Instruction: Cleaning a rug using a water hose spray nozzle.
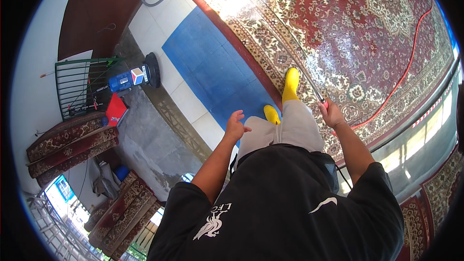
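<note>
My right hand (pixel 332 114) is wrapped round the handle of a long, thin spray lance (pixel 309 81). The lance slants away up and left over a wet patterned red and cream carpet (pixel 348 24); its far tip is lost in bright glare. From near that hand a red hose (pixel 403 78) curves across the carpet to the right. My left hand (pixel 237 127) hangs free beside my left thigh, fingers apart, holding nothing. One of my yellow boots (pixel 291 84) stands on the carpet's edge, the other (pixel 271 113) on a blue mat (pixel 212 63).
At the left stands a blue floor scrubber (pixel 128 79) with a round black brush, near a green metal rack (pixel 72 79). Below it lie a red object (pixel 116 110) and stacked folded carpets (pixel 72 147). A grey hose (pixel 154 5) loops at the top. A dark rail (pixel 411 121) borders the carpet's right side.
</note>
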The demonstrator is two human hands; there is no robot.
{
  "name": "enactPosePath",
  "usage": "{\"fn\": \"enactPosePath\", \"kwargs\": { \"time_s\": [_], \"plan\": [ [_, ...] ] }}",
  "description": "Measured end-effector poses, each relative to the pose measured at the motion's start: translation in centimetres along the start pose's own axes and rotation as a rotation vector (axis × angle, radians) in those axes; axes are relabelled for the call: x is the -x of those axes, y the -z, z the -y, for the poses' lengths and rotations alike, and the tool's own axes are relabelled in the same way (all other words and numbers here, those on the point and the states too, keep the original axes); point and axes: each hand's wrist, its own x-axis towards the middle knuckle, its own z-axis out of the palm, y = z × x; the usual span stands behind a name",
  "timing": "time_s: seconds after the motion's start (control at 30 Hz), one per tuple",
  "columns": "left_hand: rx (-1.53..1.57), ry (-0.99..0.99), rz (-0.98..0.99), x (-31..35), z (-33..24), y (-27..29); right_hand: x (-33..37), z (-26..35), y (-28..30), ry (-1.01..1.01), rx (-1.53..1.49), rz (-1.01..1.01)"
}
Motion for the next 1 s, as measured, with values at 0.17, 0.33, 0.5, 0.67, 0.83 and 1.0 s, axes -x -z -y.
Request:
{"fn": "enactPosePath", "kwargs": {
  "time_s": [0.17,0.33,0.5,0.67,0.83,1.0],
  "plan": [
    [-0.077,0.141,0.049,-0.9,1.4,0.2,4.1,-0.9,0.0,-0.031,0.051,-0.032],
    [-0.258,0.233,0.163,-1.7,3.5,3.0,9.2,-3.3,-2.2,-0.117,0.110,0.020],
    [-0.315,0.163,0.051,-2.4,2.3,5.4,13.8,-5.7,-5.3,-0.209,0.121,-0.011],
    [-0.399,0.084,-0.010,-2.1,0.9,8.4,14.7,-5.7,-7.1,-0.234,0.125,-0.012],
    [-0.274,0.069,-0.025,-2.1,1.9,9.6,14.9,-4.9,-7.9,-0.273,0.130,-0.018],
    [-0.205,0.113,0.036,-1.6,3.8,9.7,14.0,-4.0,-7.9,-0.262,0.118,0.000]
  ]
}}
